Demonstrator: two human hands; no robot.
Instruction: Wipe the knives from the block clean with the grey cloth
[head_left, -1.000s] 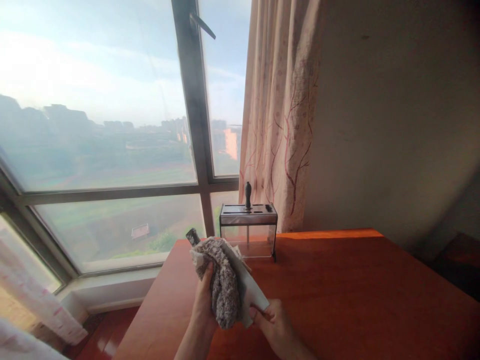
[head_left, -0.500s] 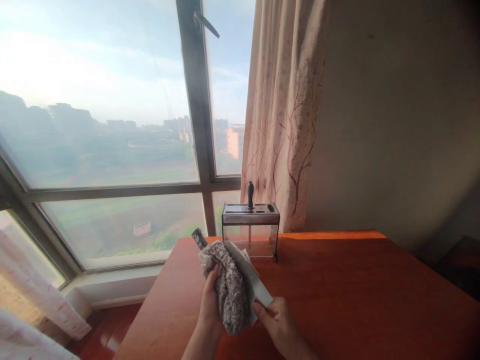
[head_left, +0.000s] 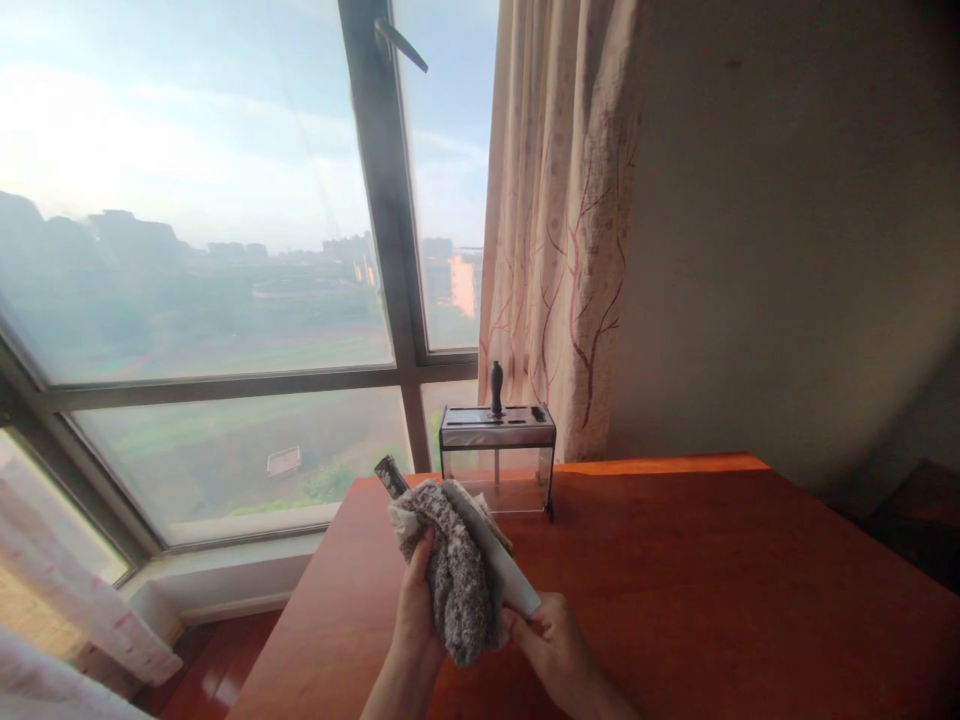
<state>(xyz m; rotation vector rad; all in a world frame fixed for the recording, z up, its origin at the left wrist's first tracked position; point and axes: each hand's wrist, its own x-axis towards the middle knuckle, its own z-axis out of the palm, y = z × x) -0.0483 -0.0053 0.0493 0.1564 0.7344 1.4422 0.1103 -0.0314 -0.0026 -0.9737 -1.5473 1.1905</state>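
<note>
My left hand [head_left: 420, 600] is closed around a fluffy grey-brown cloth [head_left: 454, 590] that is bunched against a kitchen knife. The knife's broad pale blade [head_left: 499, 560] slants down to the right, with its dark, speckled handle [head_left: 390, 476] sticking out at the upper left. At the blade's lower end, my right hand [head_left: 555, 640] grips it between thumb and fingers, beside the cloth's edge. Cloth hides much of the blade and the fingers of my left hand behind it. Both hands hold the bundle above the table's near part.
A clear-sided knife block [head_left: 498, 437] with a dark frame stands on the reddish-brown wooden table [head_left: 675, 580]; one black handle [head_left: 496, 388] rises from its top. Behind are a large window [head_left: 195, 300] and a patterned curtain [head_left: 559, 230]. A grey wall is at the right.
The view has shifted very slightly, so hands, knife and block sit a little further left. The grip on cloth and knife looks the same.
</note>
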